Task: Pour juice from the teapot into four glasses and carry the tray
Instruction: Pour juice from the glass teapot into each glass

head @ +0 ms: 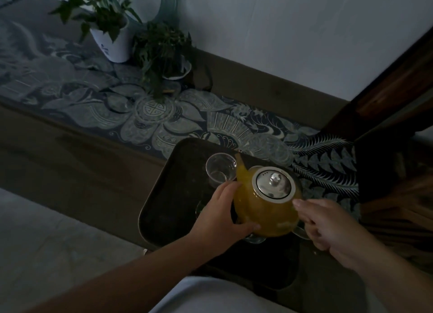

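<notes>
A glass teapot (264, 209) full of orange juice, with a silver lid (273, 182), stands over a dark tray (168, 195) at the lower centre. Its spout points up and left toward an empty clear glass (220, 170) on the tray. My left hand (220, 214) cups the pot's left side. On the pot's right, my right hand (328, 223) is at the handle side, fingers curled; the handle itself is hidden. Other glasses (255, 239) peek out beneath the pot, mostly covered by it.
The tray rests on a low dark wooden table with a patterned blue runner (164, 116). Two potted plants (112, 31) (164, 52) stand at the back by the white wall. Dark wooden furniture (393, 148) rises close on the right. The scene is dim.
</notes>
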{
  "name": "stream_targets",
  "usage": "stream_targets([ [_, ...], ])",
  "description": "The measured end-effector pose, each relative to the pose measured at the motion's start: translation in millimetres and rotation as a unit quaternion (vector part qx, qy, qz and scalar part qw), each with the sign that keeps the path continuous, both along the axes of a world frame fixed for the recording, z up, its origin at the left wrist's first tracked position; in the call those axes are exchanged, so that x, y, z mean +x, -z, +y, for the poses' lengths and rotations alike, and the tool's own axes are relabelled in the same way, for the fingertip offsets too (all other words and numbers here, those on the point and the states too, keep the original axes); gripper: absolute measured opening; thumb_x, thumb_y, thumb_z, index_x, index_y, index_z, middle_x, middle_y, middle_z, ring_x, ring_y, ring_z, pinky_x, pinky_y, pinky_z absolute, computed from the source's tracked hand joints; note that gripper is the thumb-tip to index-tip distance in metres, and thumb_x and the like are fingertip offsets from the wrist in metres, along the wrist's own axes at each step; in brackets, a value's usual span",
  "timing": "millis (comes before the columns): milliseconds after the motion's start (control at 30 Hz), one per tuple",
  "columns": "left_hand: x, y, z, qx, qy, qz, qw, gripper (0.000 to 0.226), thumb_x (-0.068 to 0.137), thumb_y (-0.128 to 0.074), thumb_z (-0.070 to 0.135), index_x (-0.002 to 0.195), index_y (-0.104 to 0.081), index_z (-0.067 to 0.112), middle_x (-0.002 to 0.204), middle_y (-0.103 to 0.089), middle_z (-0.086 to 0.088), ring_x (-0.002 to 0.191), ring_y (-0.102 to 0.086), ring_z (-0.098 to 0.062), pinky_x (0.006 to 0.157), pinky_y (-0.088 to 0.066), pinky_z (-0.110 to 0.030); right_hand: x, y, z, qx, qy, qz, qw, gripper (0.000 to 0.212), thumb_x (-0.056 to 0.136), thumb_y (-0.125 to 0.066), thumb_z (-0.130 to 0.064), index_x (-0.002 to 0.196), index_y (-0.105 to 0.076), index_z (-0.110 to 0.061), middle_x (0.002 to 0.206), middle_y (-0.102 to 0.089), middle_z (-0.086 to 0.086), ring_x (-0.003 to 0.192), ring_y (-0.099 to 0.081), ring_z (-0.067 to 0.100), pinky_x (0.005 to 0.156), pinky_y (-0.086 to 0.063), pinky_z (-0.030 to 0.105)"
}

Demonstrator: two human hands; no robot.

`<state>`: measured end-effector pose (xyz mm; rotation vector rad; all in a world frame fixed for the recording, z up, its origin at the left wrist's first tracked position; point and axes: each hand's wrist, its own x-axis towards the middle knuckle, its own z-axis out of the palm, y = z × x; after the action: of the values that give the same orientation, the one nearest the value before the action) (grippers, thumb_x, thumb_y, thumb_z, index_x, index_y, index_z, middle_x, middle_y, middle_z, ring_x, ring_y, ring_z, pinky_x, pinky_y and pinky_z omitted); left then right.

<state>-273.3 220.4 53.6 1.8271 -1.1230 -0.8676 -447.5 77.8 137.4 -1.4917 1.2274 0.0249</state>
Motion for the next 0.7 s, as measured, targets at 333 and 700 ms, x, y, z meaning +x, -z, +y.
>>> stream_targets([
  [333, 1.4, 12.7, -2.1, -0.009, -0.007, 0.063, 0.998, 0.092, 0.072, -0.083, 0.049, 0.147, -0.033, 0.034, 0.146, -0.036, 0.020, 0.125, -0.038, 0.007, 0.097, -0.029, -0.005, 12.2, -8.6, 1.3, 0.007, 0.013, 0.033, 0.999, 0.043, 0.095, -0.051, -0.032, 0.056, -0.038, -0.019, 0.044, -0.024, -0.002, 0.038, -0.017, 0.012, 0.046, -0.010, 0.027],
  [700, 1.2, 14.0, -2.6, -0.015, -0.008, 0.118, 0.993, 0.086, 0.072, -0.083, 0.047, 0.144, -0.036, 0.037, 0.141, -0.040, 0.021, 0.125, -0.042, 0.008, 0.106, -0.041, -0.021, 16.8, -12.6, -0.9, 0.006, 0.008, 0.046, 0.999, 0.049, 0.094, -0.051, -0.037, 0.048, -0.043, -0.023, 0.042, -0.025, -0.003, 0.037, -0.018, 0.012, 0.045, -0.012, 0.023],
])
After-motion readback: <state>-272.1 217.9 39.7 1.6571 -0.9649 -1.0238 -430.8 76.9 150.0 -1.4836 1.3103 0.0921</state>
